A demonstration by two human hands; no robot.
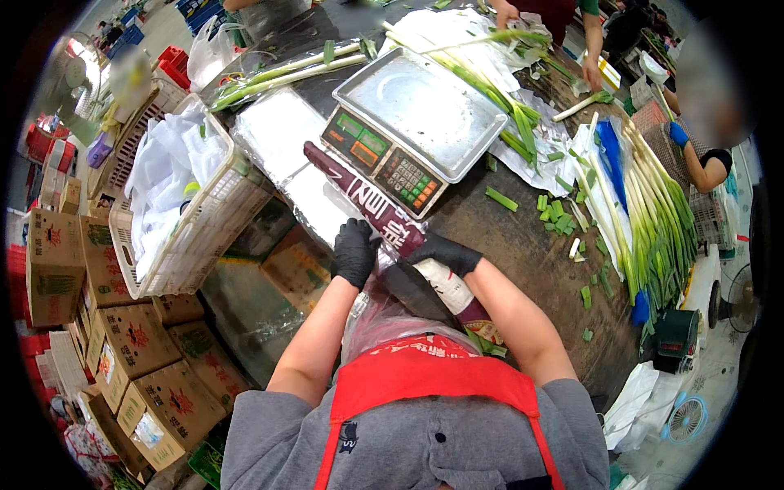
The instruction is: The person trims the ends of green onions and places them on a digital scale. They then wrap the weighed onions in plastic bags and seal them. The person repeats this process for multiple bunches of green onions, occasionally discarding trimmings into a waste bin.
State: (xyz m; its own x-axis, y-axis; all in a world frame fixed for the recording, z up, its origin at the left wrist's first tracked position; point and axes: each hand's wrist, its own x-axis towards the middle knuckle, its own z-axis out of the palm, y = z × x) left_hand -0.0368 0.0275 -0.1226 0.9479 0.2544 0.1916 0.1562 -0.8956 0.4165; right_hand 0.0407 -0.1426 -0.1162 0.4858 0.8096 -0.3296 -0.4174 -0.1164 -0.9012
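My left hand, in a black glove, has its fingers curled at the left edge of a maroon printed plastic bag; what exactly it grips is hidden. My right hand, gloved in black too, closes on the lower right end of that bag. The bag slants across a digital scale's keypad side. The scale's metal pan holds no goods. Another printed package, white and maroon, lies below my right hand. Clear plastic-wrapped white sheets lie left of the scale.
A white plastic crate of white bags stands left, near stacked cardboard boxes. Long green onions are piled right; cut green pieces litter the dark table. A co-worker's hand touches an onion stalk across the table.
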